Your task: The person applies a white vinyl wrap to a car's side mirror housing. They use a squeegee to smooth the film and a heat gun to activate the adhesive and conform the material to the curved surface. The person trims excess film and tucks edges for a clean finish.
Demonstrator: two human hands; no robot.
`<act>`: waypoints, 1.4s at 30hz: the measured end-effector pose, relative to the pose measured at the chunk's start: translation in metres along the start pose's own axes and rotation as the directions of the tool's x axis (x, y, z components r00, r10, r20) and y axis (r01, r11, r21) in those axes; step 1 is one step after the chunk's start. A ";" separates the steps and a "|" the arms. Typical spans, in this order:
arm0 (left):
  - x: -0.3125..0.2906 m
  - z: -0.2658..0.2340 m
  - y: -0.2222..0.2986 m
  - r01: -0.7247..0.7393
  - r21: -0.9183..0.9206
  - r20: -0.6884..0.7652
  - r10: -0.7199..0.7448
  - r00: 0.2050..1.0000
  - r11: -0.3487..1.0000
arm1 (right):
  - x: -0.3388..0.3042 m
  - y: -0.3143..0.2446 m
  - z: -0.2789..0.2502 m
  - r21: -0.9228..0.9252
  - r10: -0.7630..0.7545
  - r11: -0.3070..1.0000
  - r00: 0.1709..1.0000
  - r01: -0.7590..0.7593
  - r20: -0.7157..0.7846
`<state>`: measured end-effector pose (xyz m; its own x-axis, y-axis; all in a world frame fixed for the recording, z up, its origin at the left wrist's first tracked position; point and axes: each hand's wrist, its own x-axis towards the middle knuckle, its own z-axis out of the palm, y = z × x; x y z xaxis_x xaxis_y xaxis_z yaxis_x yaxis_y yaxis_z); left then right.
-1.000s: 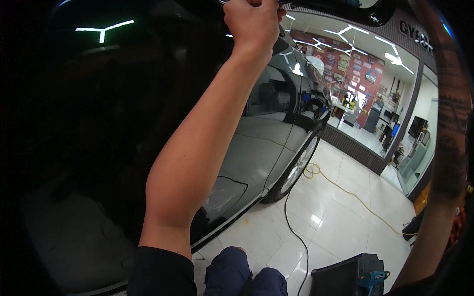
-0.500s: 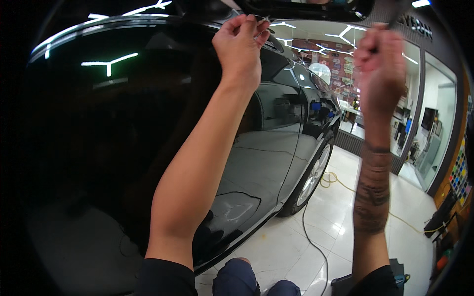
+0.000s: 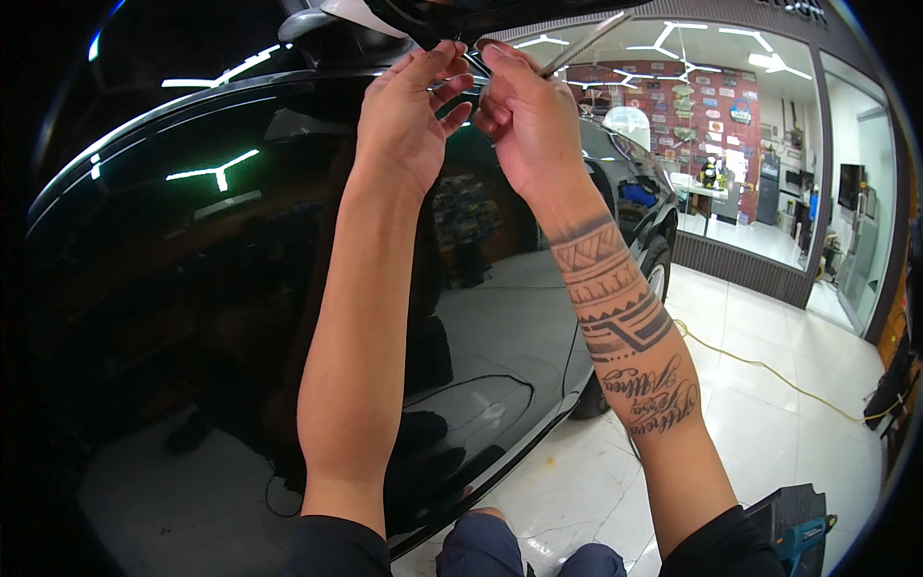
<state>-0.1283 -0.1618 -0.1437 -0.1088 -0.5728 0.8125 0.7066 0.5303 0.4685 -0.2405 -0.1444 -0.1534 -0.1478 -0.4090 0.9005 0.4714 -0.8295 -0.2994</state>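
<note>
Holding rod (image 3: 586, 44), right hand (image 3: 529, 111) has neared left hand (image 3: 404, 125).

The right hand (image 3: 529, 115) holds a slim, seemingly metal tool (image 3: 587, 44).

Dark script lettering (image 3: 654, 396) is tattooed on the right forearm (image 3: 678, 462), in a few slanting rows closer to the elbow than the patterned bands (image 3: 615, 288); its strokes are distinct enough to read in part. At the upper right, pale raised letters (image 3: 790, 7) of a sign stand on the dark fascia (image 3: 838, 31) above the glass shopfront, cut by the top edge so that only their lower parts show. Behind the glass, many small plaques (image 3: 741, 111) in various colours cover a red wall (image 3: 749, 183), their markings too small to read.
</note>
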 end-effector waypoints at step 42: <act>0.011 -0.003 0.005 0.030 0.155 0.040 -0.037 0.999 0.987 | 0.003 0.006 0.014 -0.405 -0.335 0.871 0.939 0.278 -0.075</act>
<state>-0.1236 -0.1669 -0.1334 -0.1625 -0.5667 0.8077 0.5857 0.6034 0.5412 -0.2255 -0.1455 -0.1479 -0.3621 -0.1348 0.9224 0.0174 -0.9903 -0.1379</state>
